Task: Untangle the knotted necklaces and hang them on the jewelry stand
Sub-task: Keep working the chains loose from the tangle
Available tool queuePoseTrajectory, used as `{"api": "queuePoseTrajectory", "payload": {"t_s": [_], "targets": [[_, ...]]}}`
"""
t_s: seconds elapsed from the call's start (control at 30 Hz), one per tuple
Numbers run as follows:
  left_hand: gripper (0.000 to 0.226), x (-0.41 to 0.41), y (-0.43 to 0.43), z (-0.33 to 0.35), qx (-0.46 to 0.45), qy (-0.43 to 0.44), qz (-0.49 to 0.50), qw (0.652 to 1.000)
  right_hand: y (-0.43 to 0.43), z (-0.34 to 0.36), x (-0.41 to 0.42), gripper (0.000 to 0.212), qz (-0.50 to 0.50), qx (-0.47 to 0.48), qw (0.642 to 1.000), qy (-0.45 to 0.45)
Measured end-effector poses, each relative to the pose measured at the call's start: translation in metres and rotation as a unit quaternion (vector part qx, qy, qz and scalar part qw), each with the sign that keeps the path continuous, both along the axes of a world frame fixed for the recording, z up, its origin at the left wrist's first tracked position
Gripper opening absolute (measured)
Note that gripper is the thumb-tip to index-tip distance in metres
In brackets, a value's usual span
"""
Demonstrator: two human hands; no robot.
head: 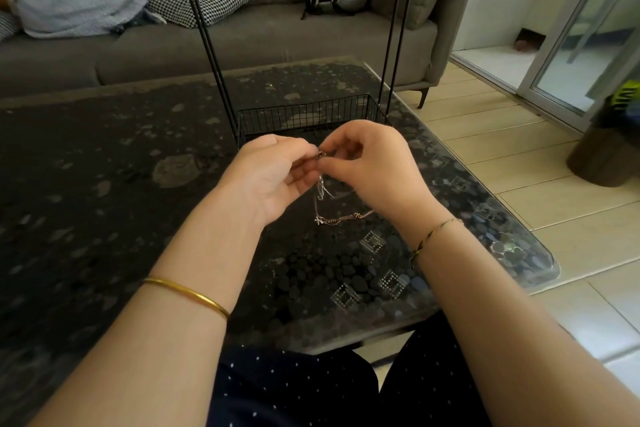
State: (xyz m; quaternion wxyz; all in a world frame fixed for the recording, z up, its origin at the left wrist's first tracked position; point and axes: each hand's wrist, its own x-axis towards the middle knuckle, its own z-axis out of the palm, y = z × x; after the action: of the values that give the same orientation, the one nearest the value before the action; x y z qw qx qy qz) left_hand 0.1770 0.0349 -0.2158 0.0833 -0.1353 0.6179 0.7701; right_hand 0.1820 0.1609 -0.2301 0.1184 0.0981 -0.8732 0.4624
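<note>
Left hand (273, 173) and right hand (367, 163) are pinching the knotted necklaces (323, 191) between fingertips, meeting at the knot above the table (104, 166); chains are dangling below between both wrists, just in front of the jewelry stand (304, 114).

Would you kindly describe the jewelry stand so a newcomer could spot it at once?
Start at the dark pebbled table before the grey sofa. Towards its far edge stands the jewelry stand: a black wire basket with thin rods rising from it, the table's only wire-frame object.
</note>
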Motion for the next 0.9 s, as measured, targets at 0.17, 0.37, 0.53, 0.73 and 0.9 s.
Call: {"api": "queuePoseTrajectory", "payload": {"t_s": [0.17,0.37,0.53,0.73,0.9], "targets": [[0.011,-0.001,-0.002,-0.001,-0.011,-0.007,0.007,1.0,0.0,0.0,0.0,0.007,-0.024,-0.002,0.999,0.028],[0.013,-0.002,0.003,-0.002,-0.103,0.004,-0.004,0.995,0.001,0.002,0.0,0.009,-0.031,-0.19,0.979,-0.064],[0.016,-0.001,0.009,-0.007,-0.288,0.062,-0.037,0.955,0.0,0.002,-0.001,0.013,-0.025,-0.26,0.957,-0.124],[0.019,-0.001,0.007,-0.002,-0.146,-0.022,0.018,0.989,0.003,0.002,-0.001,0.009,-0.054,-0.22,0.967,-0.118],[0.019,0.0,-0.003,-0.001,0.073,-0.099,0.005,0.992,0.002,0.001,-0.001,0.019,-0.018,-0.113,0.985,-0.126]]}}
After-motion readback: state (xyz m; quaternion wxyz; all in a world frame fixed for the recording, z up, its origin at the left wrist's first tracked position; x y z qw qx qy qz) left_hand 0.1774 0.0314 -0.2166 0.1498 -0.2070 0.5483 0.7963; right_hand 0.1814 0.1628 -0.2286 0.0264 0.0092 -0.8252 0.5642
